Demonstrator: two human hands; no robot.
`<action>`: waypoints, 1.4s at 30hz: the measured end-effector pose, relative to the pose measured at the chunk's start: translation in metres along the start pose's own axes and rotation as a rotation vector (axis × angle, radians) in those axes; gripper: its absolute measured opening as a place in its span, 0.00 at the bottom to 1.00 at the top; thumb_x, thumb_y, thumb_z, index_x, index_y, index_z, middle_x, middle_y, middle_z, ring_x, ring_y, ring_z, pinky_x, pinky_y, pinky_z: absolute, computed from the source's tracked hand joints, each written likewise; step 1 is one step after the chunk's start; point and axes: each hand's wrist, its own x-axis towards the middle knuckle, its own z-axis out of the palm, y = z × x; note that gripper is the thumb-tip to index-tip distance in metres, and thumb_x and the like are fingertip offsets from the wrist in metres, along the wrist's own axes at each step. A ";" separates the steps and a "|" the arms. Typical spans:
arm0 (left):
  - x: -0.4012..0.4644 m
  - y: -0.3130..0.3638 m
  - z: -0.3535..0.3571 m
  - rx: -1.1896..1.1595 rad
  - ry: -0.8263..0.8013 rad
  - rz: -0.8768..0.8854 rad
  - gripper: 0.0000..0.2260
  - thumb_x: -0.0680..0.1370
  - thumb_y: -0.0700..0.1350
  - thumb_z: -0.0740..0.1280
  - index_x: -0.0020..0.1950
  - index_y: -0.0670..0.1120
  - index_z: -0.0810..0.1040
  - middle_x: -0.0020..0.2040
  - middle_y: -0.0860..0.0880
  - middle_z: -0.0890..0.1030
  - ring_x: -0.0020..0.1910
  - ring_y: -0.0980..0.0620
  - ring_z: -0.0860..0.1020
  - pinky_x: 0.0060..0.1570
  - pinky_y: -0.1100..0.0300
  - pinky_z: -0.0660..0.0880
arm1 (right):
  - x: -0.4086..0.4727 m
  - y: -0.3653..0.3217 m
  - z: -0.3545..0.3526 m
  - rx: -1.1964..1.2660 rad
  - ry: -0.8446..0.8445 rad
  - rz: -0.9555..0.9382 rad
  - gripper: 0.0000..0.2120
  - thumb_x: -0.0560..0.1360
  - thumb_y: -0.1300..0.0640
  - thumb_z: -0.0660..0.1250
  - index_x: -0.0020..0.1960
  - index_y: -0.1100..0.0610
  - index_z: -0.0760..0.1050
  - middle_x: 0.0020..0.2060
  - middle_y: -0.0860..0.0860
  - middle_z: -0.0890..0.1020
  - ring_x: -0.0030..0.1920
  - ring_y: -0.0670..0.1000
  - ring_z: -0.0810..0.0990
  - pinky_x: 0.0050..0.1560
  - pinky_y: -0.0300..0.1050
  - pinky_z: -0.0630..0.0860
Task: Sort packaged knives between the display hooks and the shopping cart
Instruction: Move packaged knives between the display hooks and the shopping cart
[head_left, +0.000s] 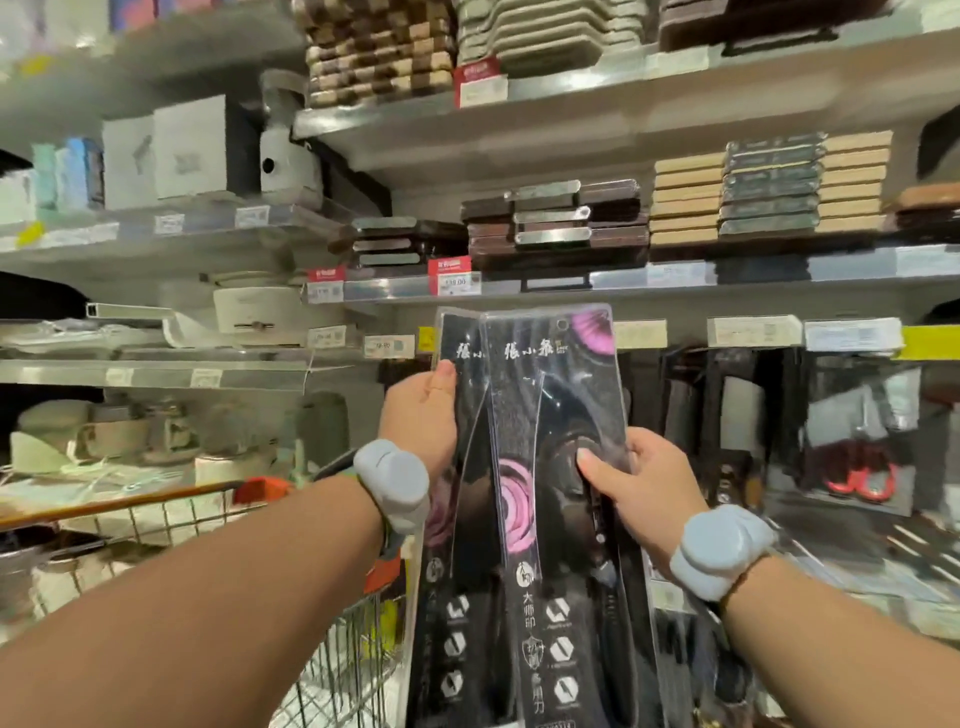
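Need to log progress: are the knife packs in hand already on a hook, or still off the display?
Off. The left hand and right hand hold both knife packs upright in front of the shelves; the hang hole is free.

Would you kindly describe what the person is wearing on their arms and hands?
Both forearms are bare, with no sleeves or gloves. Each wrist carries a pale grey-blue band with a rounded, puck-like module: one by the left hand, one by the right hand.

shop | price tags (459, 283) on stocked shelves (571, 93) | shopping cart (332, 670)
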 end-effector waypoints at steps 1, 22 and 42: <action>0.008 -0.018 0.001 0.002 -0.003 -0.011 0.21 0.83 0.52 0.56 0.32 0.46 0.60 0.29 0.46 0.63 0.30 0.50 0.61 0.33 0.56 0.57 | 0.011 0.012 0.015 0.007 -0.023 0.003 0.09 0.70 0.54 0.75 0.46 0.57 0.79 0.40 0.51 0.85 0.43 0.54 0.84 0.50 0.55 0.80; 0.135 -0.199 0.001 0.064 -0.046 -0.212 0.20 0.80 0.52 0.59 0.41 0.36 0.72 0.36 0.37 0.73 0.36 0.50 0.69 0.38 0.53 0.71 | 0.139 0.105 0.171 -0.052 -0.190 -0.001 0.09 0.69 0.57 0.76 0.48 0.55 0.81 0.40 0.48 0.86 0.43 0.49 0.85 0.49 0.48 0.81; 0.228 -0.278 -0.064 0.625 -0.113 -0.212 0.24 0.77 0.38 0.62 0.72 0.48 0.62 0.56 0.41 0.79 0.54 0.38 0.79 0.51 0.49 0.76 | 0.194 0.124 0.319 -0.165 -0.250 -0.005 0.07 0.74 0.58 0.69 0.52 0.54 0.77 0.40 0.47 0.82 0.40 0.46 0.80 0.38 0.39 0.73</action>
